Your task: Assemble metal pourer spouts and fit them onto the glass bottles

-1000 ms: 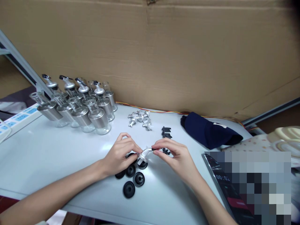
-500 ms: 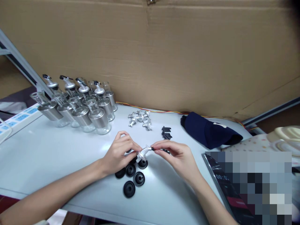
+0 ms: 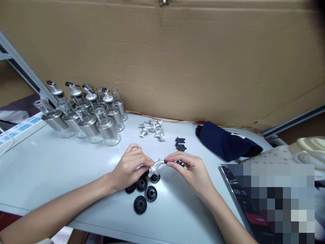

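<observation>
Pinched between the fingertips of my left hand (image 3: 133, 166) is a silver pour spout (image 3: 155, 167), its wide base toward that hand and its narrow neck pointing right. My right hand (image 3: 191, 167) grips a small black tip piece (image 3: 165, 162) at the end of the neck, with thumb and forefinger closed on it. Under the spout lie several round black stoppers (image 3: 140, 204), some partly covered by my left hand. Beyond my right hand are black flip caps (image 3: 180, 145), and small dark pieces (image 3: 180, 163) show just behind its fingers. More silver spouts (image 3: 152, 128) lie farther back.
Glass bottles with metal bands (image 3: 108, 128) stand at the back left, some fitted with spouts. A power strip (image 3: 24, 128) lies at the left edge. At the right are a navy cap (image 3: 228, 140) and a tablet-like screen (image 3: 241, 193). Cardboard (image 3: 162, 61) rises behind the table.
Almost nothing differs. Both hands keep their hold on the spout and black tip, with the fingers shifting very slightly.
</observation>
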The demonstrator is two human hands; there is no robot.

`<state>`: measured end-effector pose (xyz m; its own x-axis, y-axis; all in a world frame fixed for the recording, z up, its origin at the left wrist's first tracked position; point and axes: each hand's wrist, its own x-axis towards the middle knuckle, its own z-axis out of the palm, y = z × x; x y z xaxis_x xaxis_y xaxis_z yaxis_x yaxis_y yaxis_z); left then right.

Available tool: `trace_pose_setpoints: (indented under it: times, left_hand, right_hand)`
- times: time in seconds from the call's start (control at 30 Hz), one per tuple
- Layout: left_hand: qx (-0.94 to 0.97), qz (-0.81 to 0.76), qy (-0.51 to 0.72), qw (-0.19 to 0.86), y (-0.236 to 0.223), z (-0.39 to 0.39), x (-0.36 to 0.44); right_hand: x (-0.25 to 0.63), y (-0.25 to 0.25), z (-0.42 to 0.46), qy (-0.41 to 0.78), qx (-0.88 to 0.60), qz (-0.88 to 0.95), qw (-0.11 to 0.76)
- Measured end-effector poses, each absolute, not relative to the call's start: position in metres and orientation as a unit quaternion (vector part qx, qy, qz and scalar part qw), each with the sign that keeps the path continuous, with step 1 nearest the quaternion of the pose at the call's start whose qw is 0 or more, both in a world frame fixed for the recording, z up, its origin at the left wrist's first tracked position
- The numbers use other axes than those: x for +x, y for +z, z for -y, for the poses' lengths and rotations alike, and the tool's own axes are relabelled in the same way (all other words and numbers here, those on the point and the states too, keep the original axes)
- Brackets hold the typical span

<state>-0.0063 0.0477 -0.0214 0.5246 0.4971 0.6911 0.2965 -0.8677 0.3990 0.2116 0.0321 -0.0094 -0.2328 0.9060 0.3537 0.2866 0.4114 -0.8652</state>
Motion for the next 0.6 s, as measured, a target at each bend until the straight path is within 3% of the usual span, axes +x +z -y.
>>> trace_pose_setpoints:
  times: [0.6]
  left_hand:
    - [0.869, -0.224, 0.424, 0.125, -0.0256, -0.0470, -0.0060]
  right_hand:
    - [0.2118, -0.0129, -0.0309, 0.369, -0.428, 0.713, 0.416]
